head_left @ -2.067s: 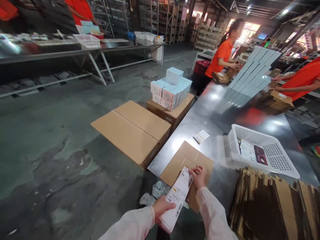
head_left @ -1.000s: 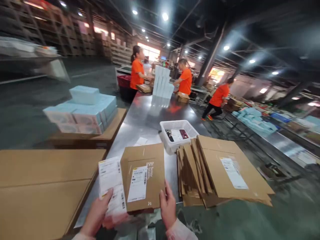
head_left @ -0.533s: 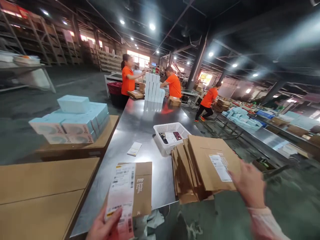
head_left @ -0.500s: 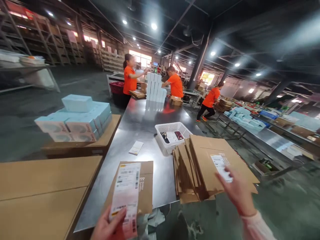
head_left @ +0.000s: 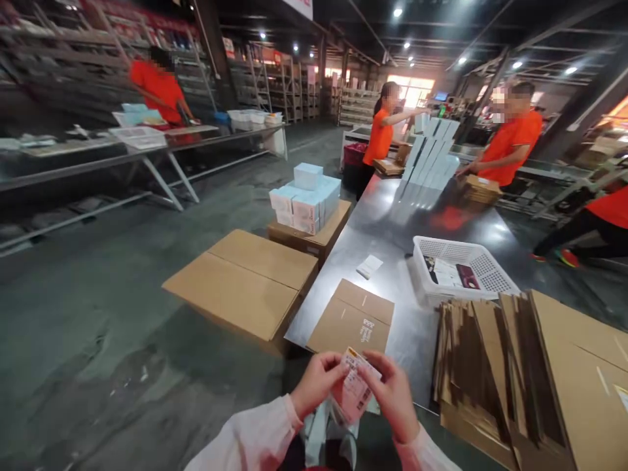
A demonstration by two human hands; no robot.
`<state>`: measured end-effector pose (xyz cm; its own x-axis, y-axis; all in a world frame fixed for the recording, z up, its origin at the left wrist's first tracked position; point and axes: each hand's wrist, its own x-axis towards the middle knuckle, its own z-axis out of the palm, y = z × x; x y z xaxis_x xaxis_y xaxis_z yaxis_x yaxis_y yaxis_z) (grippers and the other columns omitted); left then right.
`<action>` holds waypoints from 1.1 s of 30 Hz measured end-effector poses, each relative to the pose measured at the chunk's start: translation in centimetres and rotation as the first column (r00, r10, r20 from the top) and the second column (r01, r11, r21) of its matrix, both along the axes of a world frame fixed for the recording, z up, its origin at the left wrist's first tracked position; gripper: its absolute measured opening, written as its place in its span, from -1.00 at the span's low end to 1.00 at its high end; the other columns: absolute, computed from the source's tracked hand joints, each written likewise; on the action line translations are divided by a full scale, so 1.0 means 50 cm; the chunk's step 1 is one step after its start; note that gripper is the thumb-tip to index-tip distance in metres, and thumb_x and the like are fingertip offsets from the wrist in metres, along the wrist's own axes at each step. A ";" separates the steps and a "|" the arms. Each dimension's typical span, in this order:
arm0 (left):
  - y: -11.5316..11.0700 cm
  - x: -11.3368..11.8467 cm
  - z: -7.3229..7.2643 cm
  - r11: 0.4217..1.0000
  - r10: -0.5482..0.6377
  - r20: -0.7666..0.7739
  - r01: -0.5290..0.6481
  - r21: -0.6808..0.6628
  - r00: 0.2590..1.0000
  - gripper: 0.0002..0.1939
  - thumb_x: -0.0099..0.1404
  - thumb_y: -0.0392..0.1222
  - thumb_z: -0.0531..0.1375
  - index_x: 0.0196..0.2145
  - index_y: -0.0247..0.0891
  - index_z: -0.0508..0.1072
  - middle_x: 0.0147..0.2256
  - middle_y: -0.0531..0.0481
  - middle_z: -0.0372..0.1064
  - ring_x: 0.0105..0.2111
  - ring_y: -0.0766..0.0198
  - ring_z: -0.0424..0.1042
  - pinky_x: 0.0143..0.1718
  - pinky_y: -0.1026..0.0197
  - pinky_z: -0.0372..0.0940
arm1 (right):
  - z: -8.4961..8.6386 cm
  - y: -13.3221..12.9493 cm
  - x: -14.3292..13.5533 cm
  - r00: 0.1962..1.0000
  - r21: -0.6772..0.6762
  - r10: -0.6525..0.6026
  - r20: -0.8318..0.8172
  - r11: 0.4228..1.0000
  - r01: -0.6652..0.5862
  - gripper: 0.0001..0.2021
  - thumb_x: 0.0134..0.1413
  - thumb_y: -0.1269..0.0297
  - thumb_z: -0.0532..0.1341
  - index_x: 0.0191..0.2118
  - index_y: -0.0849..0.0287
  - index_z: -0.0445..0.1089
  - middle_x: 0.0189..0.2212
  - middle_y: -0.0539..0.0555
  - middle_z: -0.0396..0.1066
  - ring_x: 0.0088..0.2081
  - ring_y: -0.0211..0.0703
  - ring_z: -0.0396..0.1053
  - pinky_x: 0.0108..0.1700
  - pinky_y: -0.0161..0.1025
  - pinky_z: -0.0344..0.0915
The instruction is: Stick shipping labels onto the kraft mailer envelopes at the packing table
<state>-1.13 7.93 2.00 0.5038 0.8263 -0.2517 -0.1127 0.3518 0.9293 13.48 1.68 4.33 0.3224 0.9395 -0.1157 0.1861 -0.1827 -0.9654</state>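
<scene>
A white shipping label (head_left: 354, 392) with a yellow corner and black print is held between my two hands. My left hand (head_left: 321, 381) pinches its left side. On its right side, the fingers of my right hand (head_left: 390, 392) grip it. Just beyond my hands, a flat cardboard mailer (head_left: 350, 320) with white lettering lies on the metal table (head_left: 387, 239). Farther up the table rests a small stack of white labels (head_left: 369, 265).
Folded cardboard boxes (head_left: 495, 379) lean in a row at the right. A white plastic basket (head_left: 464, 245) holds dark and white items. Cartons (head_left: 240, 281) and light-blue boxes (head_left: 307, 203) stand left of the table. Several co-workers in orange shirts are around.
My view has swung left. My right hand has left the label on the cardboard stack at the right and now grips the label together with my left hand.
</scene>
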 end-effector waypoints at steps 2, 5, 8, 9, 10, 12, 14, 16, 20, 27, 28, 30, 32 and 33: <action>-0.011 0.007 -0.020 0.999 0.034 0.002 -0.034 -0.022 0.999 -0.54 -0.06 0.15 0.35 -0.43 -0.36 0.50 -0.45 -0.05 0.48 -0.41 0.21 0.40 -0.29 0.20 0.27 | 0.011 0.015 0.011 0.992 -0.034 0.078 0.104 0.997 -0.075 -0.62 -0.13 -0.08 0.28 -0.37 0.15 0.56 -0.39 0.15 0.57 -0.33 0.04 0.50 -0.26 -0.14 0.41; -0.027 0.023 -0.060 0.990 0.135 -0.042 -0.136 -0.040 0.990 -0.52 -0.08 0.21 0.33 -0.54 -0.32 0.42 -0.55 0.02 0.40 -0.48 0.26 0.34 -0.38 0.24 0.24 | -0.004 0.019 0.009 0.979 -0.079 0.113 0.172 0.992 -0.101 -0.67 -0.09 -0.05 0.27 -0.35 0.10 0.58 -0.37 0.12 0.58 -0.33 0.04 0.51 -0.28 -0.16 0.40; -0.026 0.039 -0.115 0.969 0.214 -0.084 -0.223 -0.109 0.973 -0.49 -0.12 0.25 0.33 -0.59 -0.29 0.36 -0.61 0.07 0.31 -0.52 0.28 0.30 -0.45 0.26 0.21 | -0.065 0.030 0.011 0.982 -0.093 0.091 0.165 0.993 -0.076 -0.67 -0.10 -0.05 0.28 -0.37 0.12 0.57 -0.40 0.14 0.56 -0.35 0.02 0.50 -0.29 -0.16 0.40; -0.022 0.041 -0.137 0.962 0.216 -0.075 -0.225 -0.153 0.973 -0.48 -0.15 0.25 0.35 -0.55 -0.30 0.38 -0.60 0.06 0.33 -0.51 0.27 0.32 -0.45 0.26 0.22 | -0.092 0.043 0.017 0.979 -0.079 0.076 0.191 0.995 -0.061 -0.66 -0.10 -0.06 0.27 -0.41 0.13 0.56 -0.41 0.14 0.55 -0.35 0.01 0.49 -0.28 -0.16 0.40; -0.018 0.042 -0.161 0.957 0.199 -0.054 -0.206 -0.203 0.979 -0.46 -0.19 0.24 0.37 -0.49 -0.31 0.42 -0.56 0.04 0.37 -0.49 0.25 0.34 -0.42 0.25 0.24 | -0.122 0.062 0.026 0.969 -0.058 0.046 0.241 0.998 -0.033 -0.65 -0.10 -0.07 0.26 -0.46 0.15 0.55 -0.40 0.16 0.54 -0.33 0.00 0.48 -0.27 -0.16 0.40; -0.015 0.034 -0.215 0.945 0.108 0.009 -0.100 -0.312 0.994 -0.39 -0.27 0.19 0.42 -0.37 -0.34 0.48 -0.46 -0.03 0.45 -0.43 0.18 0.41 -0.33 0.19 0.29 | -0.182 0.117 0.053 0.926 -0.012 -0.047 0.374 0.998 0.056 -0.62 -0.10 -0.09 0.24 -0.53 0.17 0.52 -0.32 0.21 0.50 -0.24 0.00 0.45 -0.18 -0.14 0.38; -0.022 0.015 -0.272 0.909 0.021 0.043 -0.001 -0.417 0.999 -0.34 -0.32 0.16 0.45 -0.32 -0.36 0.52 -0.41 -0.10 0.49 -0.36 0.09 0.46 -0.24 0.12 0.31 | -0.241 0.185 0.084 0.870 -0.006 -0.126 0.477 0.989 0.146 -0.60 -0.09 -0.08 0.22 -0.53 0.20 0.51 -0.23 0.26 0.44 -0.15 0.04 0.39 -0.09 -0.08 0.33; -0.045 -0.015 -0.326 0.876 -0.013 0.023 0.022 -0.482 1.000 -0.35 -0.34 0.19 0.45 -0.35 -0.33 0.55 -0.40 -0.14 0.50 -0.31 0.01 0.48 -0.19 0.06 0.31 | -0.292 0.249 0.110 0.834 -0.037 -0.146 0.532 0.980 0.196 -0.63 -0.08 -0.04 0.21 -0.49 0.20 0.51 -0.15 0.28 0.41 -0.09 0.08 0.34 0.00 -0.01 0.25; -0.119 -0.097 -0.398 0.851 -0.022 -0.048 -0.007 -0.525 0.999 -0.39 -0.38 0.31 0.40 -0.49 -0.27 0.56 -0.46 -0.15 0.50 -0.33 -0.07 0.48 -0.17 -0.03 0.31 | -0.356 0.330 0.123 0.748 -0.089 -0.165 0.642 0.954 0.286 -0.42 -0.11 -0.05 0.23 -0.02 0.28 0.41 0.14 0.39 0.19 0.13 0.28 0.12 0.14 0.20 -0.01; -0.132 -0.206 -0.342 0.865 -0.090 -0.173 -0.009 -0.502 0.981 -0.45 -0.24 0.32 0.35 -0.44 -0.19 0.57 -0.43 -0.06 0.53 -0.36 0.00 0.48 -0.21 0.01 0.33 | -0.386 0.238 -0.019 0.377 -0.402 0.465 0.801 0.885 -0.236 -0.28 0.14 -0.01 0.00 0.29 0.39 -0.02 0.33 0.33 -0.16 0.35 0.14 -0.36 0.29 0.17 -0.47; -0.106 -0.204 -0.321 0.883 -0.057 -0.206 -0.047 -0.467 0.977 -0.42 -0.22 0.33 0.34 -0.42 -0.23 0.57 -0.43 -0.07 0.52 -0.36 -0.01 0.48 -0.23 0.02 0.34 | -0.390 0.193 -0.040 0.374 -0.391 0.522 0.767 0.842 -0.373 -0.31 0.13 0.00 0.01 0.29 0.31 0.01 0.32 0.28 -0.10 0.35 0.11 -0.30 0.30 0.13 -0.43; -0.036 -0.184 -0.284 0.929 0.008 -0.258 -0.103 -0.355 0.966 -0.36 -0.14 0.33 0.30 -0.37 -0.35 0.56 -0.45 -0.13 0.51 -0.36 -0.03 0.47 -0.25 0.02 0.34 | -0.398 0.097 -0.059 0.374 -0.283 0.627 0.683 0.700 -0.656 -0.40 0.10 0.05 0.03 0.26 0.08 0.11 0.29 0.11 0.05 0.32 0.04 -0.12 0.32 0.05 -0.29; 0.046 -0.146 -0.259 0.972 0.088 -0.336 -0.154 -0.176 0.938 -0.36 -0.08 0.29 0.27 -0.32 -0.42 0.54 -0.38 -0.21 0.52 -0.31 -0.04 0.47 -0.20 0.01 0.35 | -0.404 0.018 -0.042 0.541 -0.176 0.572 0.617 0.770 -0.613 -0.51 0.13 0.09 0.01 0.17 0.00 0.24 0.18 0.10 0.24 0.22 0.05 0.09 0.29 0.06 -0.10; 0.086 -0.122 -0.252 0.979 0.154 -0.384 -0.193 -0.064 0.910 -0.40 -0.06 0.23 0.28 -0.30 -0.42 0.54 -0.31 -0.23 0.52 -0.24 -0.04 0.47 -0.12 0.01 0.34 | -0.405 -0.009 -0.022 0.691 -0.157 0.425 0.585 0.895 -0.418 -0.53 0.14 0.08 -0.01 0.13 0.06 0.31 0.11 0.18 0.30 0.17 0.12 0.16 0.25 0.11 -0.04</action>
